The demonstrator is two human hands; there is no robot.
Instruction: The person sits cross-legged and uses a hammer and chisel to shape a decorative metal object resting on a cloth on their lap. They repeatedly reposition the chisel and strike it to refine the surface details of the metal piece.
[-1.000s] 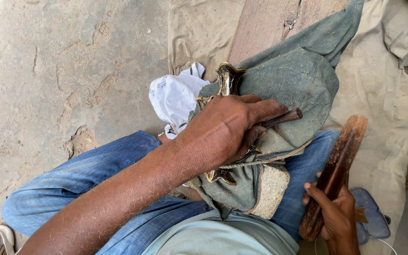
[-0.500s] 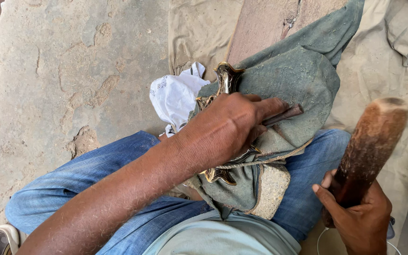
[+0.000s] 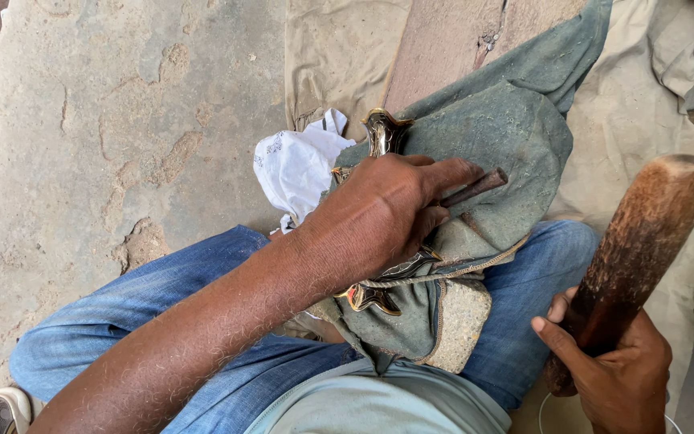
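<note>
Left hand (image 3: 383, 217) pressed down on a shiny gold metal piece (image 3: 385, 133), fingers curled tight round a thin dark metal rod (image 3: 475, 186). Gold piece wrapped in grey-green cloth (image 3: 508, 153) on the lap. Right hand (image 3: 612, 366) right of the cloth, closed round a thick brown wooden club (image 3: 636, 249). Crumpled white rag (image 3: 299, 165) just left of the gold piece.

The left hand (image 3: 383, 213) lies on the folded grey-green cloth (image 3: 500, 153) draped over the lap, its fingers (image 3: 443, 173) pinching a thin dark metal rod (image 3: 475, 186) that juts to their right. Under the fingers lies a shiny brass casting (image 3: 383, 133), with a crumpled white rag (image 3: 299, 165) to their left. Well right of them, the right hand (image 3: 616, 370) grips a thick brown wooden club (image 3: 640, 241), raised clear of the cloth.
</note>
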